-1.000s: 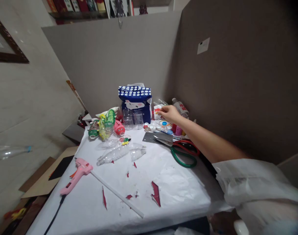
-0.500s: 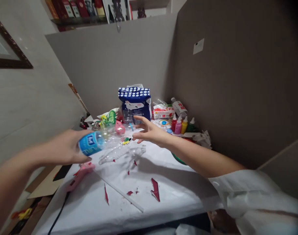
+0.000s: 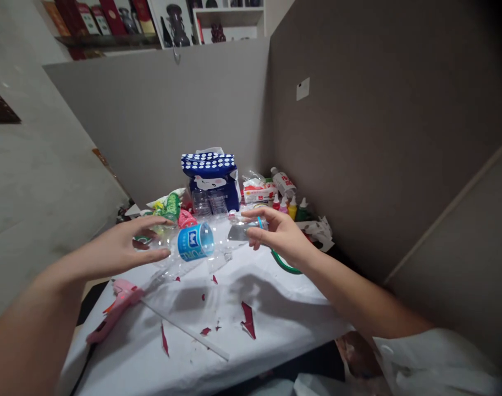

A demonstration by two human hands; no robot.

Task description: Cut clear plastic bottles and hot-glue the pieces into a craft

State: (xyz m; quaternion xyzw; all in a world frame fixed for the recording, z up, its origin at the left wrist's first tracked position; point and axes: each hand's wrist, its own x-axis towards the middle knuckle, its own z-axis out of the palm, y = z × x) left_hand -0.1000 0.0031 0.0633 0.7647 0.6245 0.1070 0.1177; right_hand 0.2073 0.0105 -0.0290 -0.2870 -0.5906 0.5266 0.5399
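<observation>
A clear plastic bottle (image 3: 220, 234) with a blue label (image 3: 191, 242) is held sideways above the table. My right hand (image 3: 277, 231) is closed on its neck end, which carries a light blue ring. At the base end, my left hand (image 3: 139, 242) has thumb and fingers spread apart around the bottle; whether they touch it I cannot tell. Below lies another clear bottle (image 3: 180, 269), partly hidden by the held one. A pink glue gun (image 3: 121, 308) rests near my left forearm, with a thin whitish stick (image 3: 188, 333) stretching from its tip.
Dark red scraps (image 3: 248, 320) are scattered on the white-covered table (image 3: 283, 313). Behind stand a blue bag (image 3: 213, 181), a tissue pack (image 3: 259, 192), several paint bottles (image 3: 292, 209) and a labelled bottle (image 3: 282, 181). A green ring-shaped item (image 3: 286, 264) lies by my right wrist. Grey panels enclose the back and right.
The bottle has shifted right and turned more level. My right hand has closed on its neck. My left hand has slid back from the label towards the base, fingers spread.
</observation>
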